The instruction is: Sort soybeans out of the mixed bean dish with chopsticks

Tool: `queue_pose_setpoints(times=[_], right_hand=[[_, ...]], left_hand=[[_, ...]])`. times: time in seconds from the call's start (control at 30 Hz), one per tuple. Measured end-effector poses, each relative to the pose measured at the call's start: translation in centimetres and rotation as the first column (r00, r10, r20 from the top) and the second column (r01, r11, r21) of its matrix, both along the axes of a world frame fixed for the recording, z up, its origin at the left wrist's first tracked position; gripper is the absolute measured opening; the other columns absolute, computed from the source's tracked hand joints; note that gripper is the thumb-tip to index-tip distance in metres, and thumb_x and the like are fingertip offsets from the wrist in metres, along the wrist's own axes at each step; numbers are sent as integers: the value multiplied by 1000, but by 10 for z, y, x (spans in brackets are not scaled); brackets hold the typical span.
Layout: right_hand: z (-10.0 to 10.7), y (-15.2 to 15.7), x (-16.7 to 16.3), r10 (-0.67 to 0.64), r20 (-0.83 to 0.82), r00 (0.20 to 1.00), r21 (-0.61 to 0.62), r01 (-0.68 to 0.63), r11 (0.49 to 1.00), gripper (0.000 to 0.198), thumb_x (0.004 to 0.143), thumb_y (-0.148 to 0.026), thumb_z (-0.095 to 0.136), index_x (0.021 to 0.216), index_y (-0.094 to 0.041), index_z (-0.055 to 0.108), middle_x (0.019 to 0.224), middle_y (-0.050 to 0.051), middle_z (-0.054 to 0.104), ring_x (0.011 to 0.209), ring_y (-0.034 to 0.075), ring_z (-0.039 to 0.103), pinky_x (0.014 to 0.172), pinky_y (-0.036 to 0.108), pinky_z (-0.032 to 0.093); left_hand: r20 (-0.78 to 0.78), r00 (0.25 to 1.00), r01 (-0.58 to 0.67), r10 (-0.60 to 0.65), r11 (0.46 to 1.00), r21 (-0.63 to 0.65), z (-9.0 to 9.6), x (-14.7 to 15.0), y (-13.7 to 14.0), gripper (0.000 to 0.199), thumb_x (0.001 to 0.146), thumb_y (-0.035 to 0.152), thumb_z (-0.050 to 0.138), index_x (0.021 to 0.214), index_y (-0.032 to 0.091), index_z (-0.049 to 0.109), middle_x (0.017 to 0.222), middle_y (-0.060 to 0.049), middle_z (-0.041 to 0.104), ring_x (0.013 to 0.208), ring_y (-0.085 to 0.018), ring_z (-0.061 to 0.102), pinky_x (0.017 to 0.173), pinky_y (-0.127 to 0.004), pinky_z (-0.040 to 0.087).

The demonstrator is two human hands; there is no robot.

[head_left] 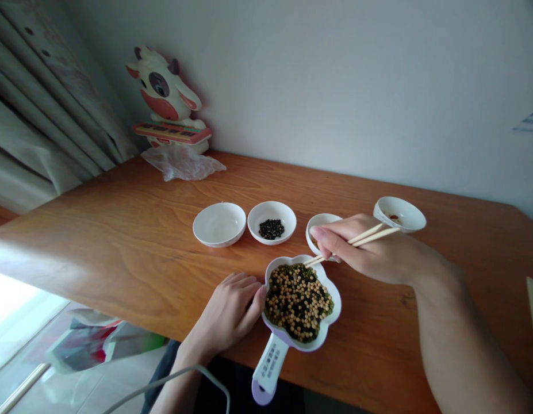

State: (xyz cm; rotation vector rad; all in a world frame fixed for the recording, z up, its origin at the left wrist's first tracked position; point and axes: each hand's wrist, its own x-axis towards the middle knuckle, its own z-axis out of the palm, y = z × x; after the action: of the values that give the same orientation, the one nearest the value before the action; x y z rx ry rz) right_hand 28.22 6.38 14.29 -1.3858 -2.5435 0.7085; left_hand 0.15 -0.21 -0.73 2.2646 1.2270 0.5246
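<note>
My right hand [365, 247] is closed around a pair of wooden chopsticks [384, 232]. Their tips reach the back rim of a flower-shaped white pan [334, 313] with a lilac edge. Inside the pan lies a mix of pale yellow beans, dark beans and small green beans [297, 299]. My left hand [236, 307] lies on the table with its fingers curled together, its thumb against the pan's left rim. Behind the pan, a white bowl [324, 218] is partly hidden by my right hand; a little brownish content shows in it.
On the wooden table [163, 247] stand a white bowl [219, 224] with nothing visible inside, a bowl of black beans [272, 207], and a bowl [415, 218] with a few reddish bits. A cow-shaped toy keyboard [171, 109] and a plastic bag [184, 164] sit at the back left.
</note>
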Motion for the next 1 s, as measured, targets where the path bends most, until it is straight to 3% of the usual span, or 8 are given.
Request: queue_pose_setpoints(times=[0.27,0.5,0.67,0.8,1.0], right_hand=[[1,-4,-2,-45,-71,996,-40,43,998,63,109,-64,30,77,-20,63,73,0,66,68,14,56,69,33,36],[-6,-8,-21,166,-82,983,1,-166,986,57,112,-53,33,86,-20,71,75,1,71,68,14,59,70,33,33],[-14,-6,-31,209,-48,977,33,-207,978,56,112,-48,34,78,-19,68,68,0,65,64,12,53,66,34,29],[-17,-6,-33,217,-63,974,2,-218,976,58,112,-50,32,72,-19,60,62,-1,57,59,12,45,64,33,28],[-14,-5,-25,157,-122,980,-42,-163,986,60,112,-54,31,76,-18,63,68,0,65,64,13,54,69,33,34]], left_hand=[[-5,1000,2,-2,1000,19,2,0,1,41,112,32,35,76,20,50,79,-2,60,75,-18,51,78,-33,38],[-5,1000,-3,3,1000,-2,3,0,0,43,113,33,34,76,20,51,80,-2,61,76,-18,52,81,-35,39],[2,1000,-1,1,1000,15,3,1,0,42,113,33,35,76,20,50,78,-2,60,75,-18,51,79,-35,39],[4,1000,-4,4,1000,24,4,0,0,42,113,33,34,75,20,49,77,-2,60,74,-17,51,78,-34,39],[-4,1000,8,-8,1000,19,5,0,0,44,113,34,32,76,20,50,79,-3,60,74,-18,51,79,-34,39]])
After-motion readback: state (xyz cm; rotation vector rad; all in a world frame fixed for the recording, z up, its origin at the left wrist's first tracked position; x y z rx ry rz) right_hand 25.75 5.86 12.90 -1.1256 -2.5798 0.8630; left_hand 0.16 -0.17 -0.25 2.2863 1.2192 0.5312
